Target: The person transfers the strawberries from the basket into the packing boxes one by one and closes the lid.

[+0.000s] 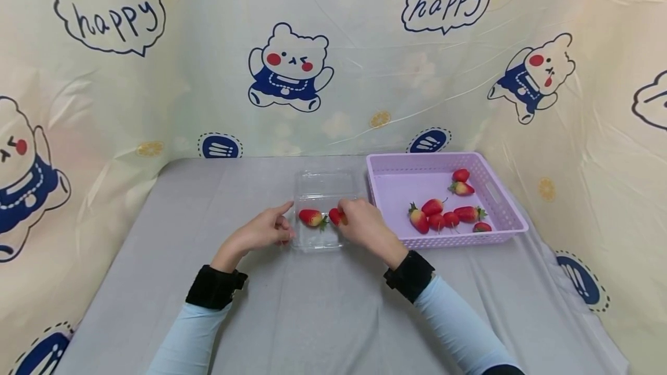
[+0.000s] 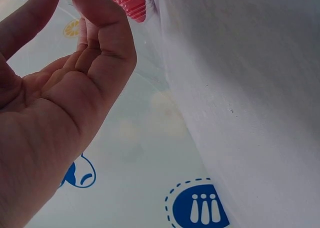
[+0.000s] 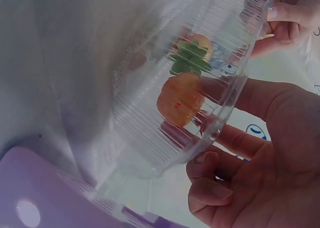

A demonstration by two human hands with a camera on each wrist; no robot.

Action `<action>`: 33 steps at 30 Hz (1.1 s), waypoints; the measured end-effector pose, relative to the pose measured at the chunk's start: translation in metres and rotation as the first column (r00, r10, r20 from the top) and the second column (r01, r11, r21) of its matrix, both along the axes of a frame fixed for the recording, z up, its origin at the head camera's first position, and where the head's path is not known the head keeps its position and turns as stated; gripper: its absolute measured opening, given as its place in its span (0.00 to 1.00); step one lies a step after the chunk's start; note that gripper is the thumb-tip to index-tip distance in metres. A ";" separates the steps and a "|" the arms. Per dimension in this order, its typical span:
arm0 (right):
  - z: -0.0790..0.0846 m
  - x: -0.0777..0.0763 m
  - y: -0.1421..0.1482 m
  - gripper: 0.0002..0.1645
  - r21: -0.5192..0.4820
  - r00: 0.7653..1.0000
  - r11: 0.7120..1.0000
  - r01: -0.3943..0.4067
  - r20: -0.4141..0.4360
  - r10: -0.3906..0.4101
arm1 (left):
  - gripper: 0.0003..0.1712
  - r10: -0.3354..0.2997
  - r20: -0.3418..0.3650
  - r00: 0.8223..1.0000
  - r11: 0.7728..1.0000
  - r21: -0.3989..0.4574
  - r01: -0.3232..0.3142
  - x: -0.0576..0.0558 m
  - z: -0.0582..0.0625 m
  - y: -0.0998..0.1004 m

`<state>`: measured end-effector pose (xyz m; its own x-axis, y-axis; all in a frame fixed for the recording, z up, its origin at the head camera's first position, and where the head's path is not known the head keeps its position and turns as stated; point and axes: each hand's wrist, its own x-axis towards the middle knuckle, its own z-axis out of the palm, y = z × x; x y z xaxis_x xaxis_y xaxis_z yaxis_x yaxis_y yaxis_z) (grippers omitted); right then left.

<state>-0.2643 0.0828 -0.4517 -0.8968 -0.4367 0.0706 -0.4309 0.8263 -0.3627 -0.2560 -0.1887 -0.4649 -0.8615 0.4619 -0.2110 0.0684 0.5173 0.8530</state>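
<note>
A clear plastic clamshell box (image 1: 319, 240) lies with its lid (image 1: 327, 178) raised at the back. One red strawberry (image 1: 310, 217) with green leaves lies inside, on the left. My right hand (image 1: 365, 225) reaches over the box's right side and pinches a second strawberry (image 3: 181, 99) inside it, thumb and fingertips around the fruit. At the box's left edge is my left hand (image 1: 264, 229), holding the rim between thumb and fingers. In the left wrist view, part of a strawberry (image 2: 131, 3) shows through the clear wall beyond the left hand (image 2: 75, 83).
To the right stands a purple basket (image 1: 388, 190) with several strawberries (image 1: 418, 219), mostly in its front right part. A grey cloth (image 1: 312, 317) covers the table. A printed curtain (image 1: 365, 74) hangs behind and at both sides.
</note>
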 end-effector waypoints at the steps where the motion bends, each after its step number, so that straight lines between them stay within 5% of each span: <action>1: -0.001 0.000 -0.001 0.07 0.004 1.000 1.000 0.000 -0.001 0.000 | 0.47 -0.001 -0.001 1.000 1.000 0.001 0.001 0.000 0.000 0.000; 17: -0.010 -0.006 -0.009 0.07 0.044 1.000 0.999 0.015 0.026 -0.016 | 0.47 0.000 0.017 1.000 1.000 0.012 -0.001 0.001 0.002 -0.001; 33: -0.014 -0.009 -0.006 0.07 0.093 0.998 0.994 0.049 -0.050 -0.044 | 0.48 0.012 0.029 0.999 1.000 0.006 -0.013 0.000 0.000 0.000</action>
<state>-0.2730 0.0769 -0.4660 -0.9128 -0.4015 0.0746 -0.4064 0.8754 -0.2618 -0.2560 -0.1890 -0.4645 -0.8607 0.4525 -0.2335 0.0369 0.5127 0.8578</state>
